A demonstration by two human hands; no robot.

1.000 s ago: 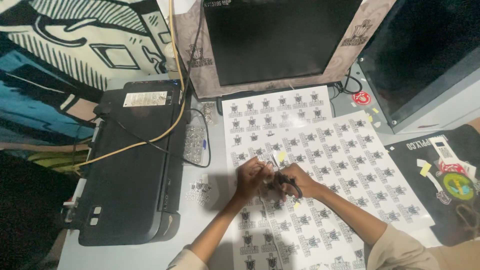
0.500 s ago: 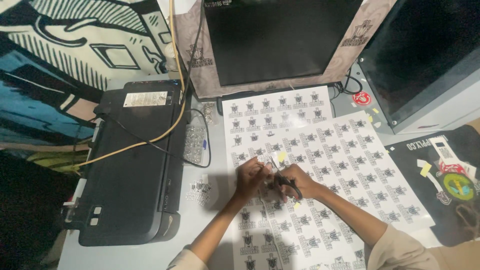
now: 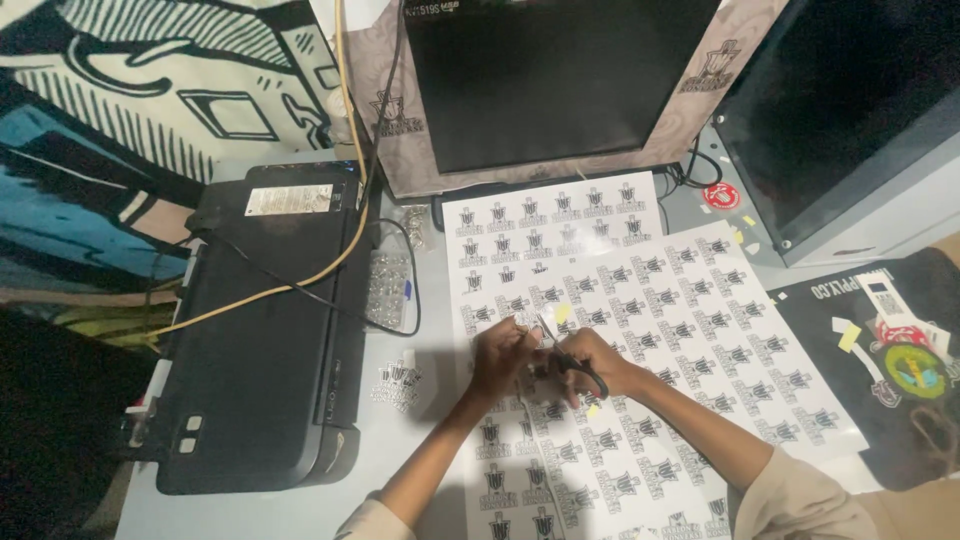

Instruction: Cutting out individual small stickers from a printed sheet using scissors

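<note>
I see right hand (image 3: 598, 362) gripping black scissors (image 3: 572, 358). Left hand (image 3: 500, 352) pinching small sticker piece (image 3: 528, 325) at blades, above sticker sheet (image 3: 700, 330). Black printer (image 3: 265, 340) left on surface (image 3: 420, 420).

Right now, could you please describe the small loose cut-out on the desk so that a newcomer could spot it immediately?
Start at the big black printer on the left of the desk. In the bare strip between its right edge and the large sticker sheets, left of the person's left hand, lies the cut-out sticker. Unlike the emblems in rows on the sheets, it lies alone.
</note>
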